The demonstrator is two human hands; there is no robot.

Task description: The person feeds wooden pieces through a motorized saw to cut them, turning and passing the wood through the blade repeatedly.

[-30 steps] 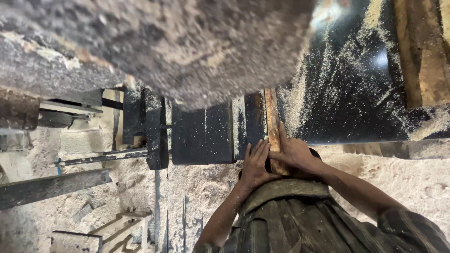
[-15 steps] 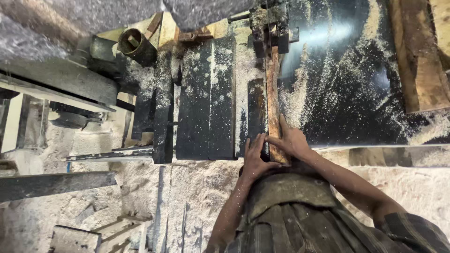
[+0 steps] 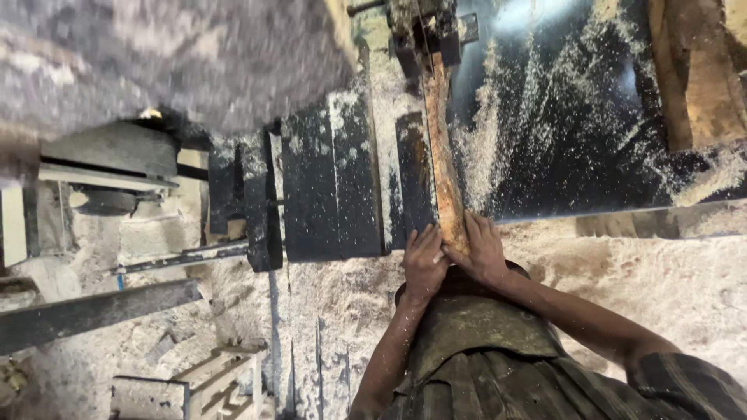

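A long narrow strip of wood [image 3: 442, 163], reddish-brown and rough, lies lengthwise on the dark table [image 3: 576, 132] of a saw, running from the near edge up toward the saw head [image 3: 424, 31] at the top of the view. Its far end reaches just under that head; its near end sits at the table edge, under both hands.

The left hand [image 3: 424, 263] lies flat against the left side of the strip's near end, fingers stretched forward and together, palm down; its grip is loose, pressing rather than wrapping. The right hand [image 3: 482, 250] lies over the near end from the right, fingers laid along the wood, likewise pressing with no closed grip. The two hands touch each other at the strip.

Left of the strip stand dark metal plates [image 3: 331, 179], dusted pale. Sawdust [image 3: 545, 85] streaks the table to the right in fan-like lines. A thick wooden plank [image 3: 696, 78] lies at the far right on the table. Below the table edge the floor [image 3: 669, 272] is heaped with pale sawdust. At lower left, a grey beam [image 3: 93, 311] and a small pale wooden frame [image 3: 210, 381] are near the floor. No packages, labels or signs can be made out.
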